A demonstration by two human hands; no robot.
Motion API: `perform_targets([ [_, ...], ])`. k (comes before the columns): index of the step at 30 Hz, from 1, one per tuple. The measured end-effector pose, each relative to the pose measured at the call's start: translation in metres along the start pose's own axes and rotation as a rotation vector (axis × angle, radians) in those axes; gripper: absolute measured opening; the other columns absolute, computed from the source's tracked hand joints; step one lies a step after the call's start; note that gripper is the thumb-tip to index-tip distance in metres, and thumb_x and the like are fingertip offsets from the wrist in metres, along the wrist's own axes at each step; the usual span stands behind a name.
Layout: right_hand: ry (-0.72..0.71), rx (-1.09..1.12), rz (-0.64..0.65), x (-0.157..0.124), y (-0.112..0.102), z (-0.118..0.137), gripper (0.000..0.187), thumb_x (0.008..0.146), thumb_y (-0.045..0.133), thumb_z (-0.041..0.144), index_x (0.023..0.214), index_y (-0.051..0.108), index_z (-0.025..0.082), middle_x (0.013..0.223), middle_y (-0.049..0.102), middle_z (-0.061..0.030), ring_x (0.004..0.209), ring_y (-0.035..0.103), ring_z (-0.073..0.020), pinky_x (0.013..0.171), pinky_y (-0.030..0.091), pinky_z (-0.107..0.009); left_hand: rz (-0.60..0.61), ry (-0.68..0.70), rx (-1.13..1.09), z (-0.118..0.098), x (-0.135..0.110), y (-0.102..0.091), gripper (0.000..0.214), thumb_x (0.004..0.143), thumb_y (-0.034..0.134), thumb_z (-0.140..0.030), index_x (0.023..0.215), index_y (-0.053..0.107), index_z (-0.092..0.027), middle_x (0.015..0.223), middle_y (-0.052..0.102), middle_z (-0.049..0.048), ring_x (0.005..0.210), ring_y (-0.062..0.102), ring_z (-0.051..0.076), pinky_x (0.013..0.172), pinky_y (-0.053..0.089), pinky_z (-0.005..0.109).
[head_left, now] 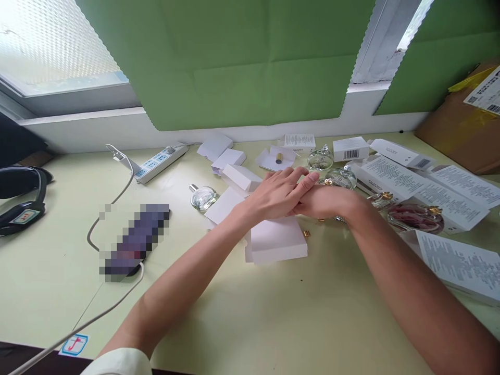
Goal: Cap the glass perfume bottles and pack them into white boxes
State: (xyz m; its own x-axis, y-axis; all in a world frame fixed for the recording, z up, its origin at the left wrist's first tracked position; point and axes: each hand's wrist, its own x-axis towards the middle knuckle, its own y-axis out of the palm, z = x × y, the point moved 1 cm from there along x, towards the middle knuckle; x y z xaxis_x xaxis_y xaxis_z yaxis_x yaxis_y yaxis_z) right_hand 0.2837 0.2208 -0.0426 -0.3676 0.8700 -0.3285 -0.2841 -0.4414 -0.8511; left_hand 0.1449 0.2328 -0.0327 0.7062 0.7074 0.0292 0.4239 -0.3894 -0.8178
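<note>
My left hand (275, 191) lies palm down across my right hand (318, 200), its fingers and thumb stretched out. The fingers of my right hand are hidden beneath it, so what they may hold does not show. Directly below both hands rests a white box (279, 242), with a small gold cap (307, 234) at its right side. Several glass perfume bottles lie nearby: a round clear bottle (203, 198) to the left, another clear bottle (320, 159) behind the hands, and a dark reddish bottle (416, 216) with a gold top to the right.
White printed cartons (394, 177) crowd the right side, with a brown cardboard box (461, 125) behind. Open white boxes (240, 178) lie left of centre. A power strip (162, 162), a blurred-out phone (136, 242) on a cable and a black headset (23, 198) occupy the left.
</note>
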Motion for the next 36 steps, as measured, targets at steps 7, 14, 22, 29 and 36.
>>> perform_targets([
  [7,-0.12,0.062,0.1,0.005,-0.004,-0.002,0.022,0.086,0.058,0.037,0.102,0.058,0.023,0.105,0.064,-0.0068,0.087,0.062,-0.0215,0.07,0.045,-0.029,0.106,-0.077,-0.349,0.017,0.006,-0.015,0.068,0.094,0.005,-0.069,0.128,0.049,-0.03,0.132,0.056,0.007,0.112,0.057,0.023,0.077,0.051,0.032],
  [14,-0.166,0.07,0.059,0.007,0.004,0.007,0.023,0.086,0.057,0.042,0.096,0.055,0.022,0.099,0.064,-0.006,0.08,0.059,-0.0195,0.065,0.041,-0.029,-0.161,-0.061,-0.157,0.016,0.015,-0.013,0.069,0.096,0.004,-0.067,0.111,0.057,-0.026,0.115,0.064,0.0051,0.101,0.06,0.023,0.085,0.048,0.038],
  [22,-0.138,0.155,0.063,0.009,0.008,0.006,0.028,0.083,0.062,0.039,0.107,0.059,0.024,0.112,0.067,-0.0061,0.09,0.062,-0.0225,0.068,0.043,-0.028,-0.148,-0.076,0.007,0.018,0.016,-0.004,0.069,0.096,0.003,-0.067,0.097,0.057,-0.024,0.098,0.066,0.0043,0.09,0.06,0.022,0.085,0.045,0.041],
  [29,-0.157,0.083,0.056,0.005,0.004,0.006,0.021,0.084,0.059,0.042,0.091,0.056,0.022,0.092,0.066,-0.0044,0.075,0.059,-0.0183,0.059,0.039,-0.027,-0.11,-0.064,-0.023,0.018,0.016,-0.009,0.064,0.096,0.008,-0.067,0.105,0.056,-0.025,0.104,0.065,0.0041,0.081,0.061,0.019,0.077,0.046,0.037],
  [36,-0.136,0.022,0.07,-0.003,-0.004,0.002,0.022,0.087,0.057,0.04,0.098,0.059,0.021,0.087,0.065,-0.0047,0.068,0.056,-0.0158,0.059,0.036,-0.026,-0.154,0.047,0.198,-0.017,-0.018,-0.056,0.034,0.1,0.038,-0.048,0.116,0.055,-0.024,0.113,0.064,0.0053,0.088,0.061,0.017,0.071,0.044,0.03],
])
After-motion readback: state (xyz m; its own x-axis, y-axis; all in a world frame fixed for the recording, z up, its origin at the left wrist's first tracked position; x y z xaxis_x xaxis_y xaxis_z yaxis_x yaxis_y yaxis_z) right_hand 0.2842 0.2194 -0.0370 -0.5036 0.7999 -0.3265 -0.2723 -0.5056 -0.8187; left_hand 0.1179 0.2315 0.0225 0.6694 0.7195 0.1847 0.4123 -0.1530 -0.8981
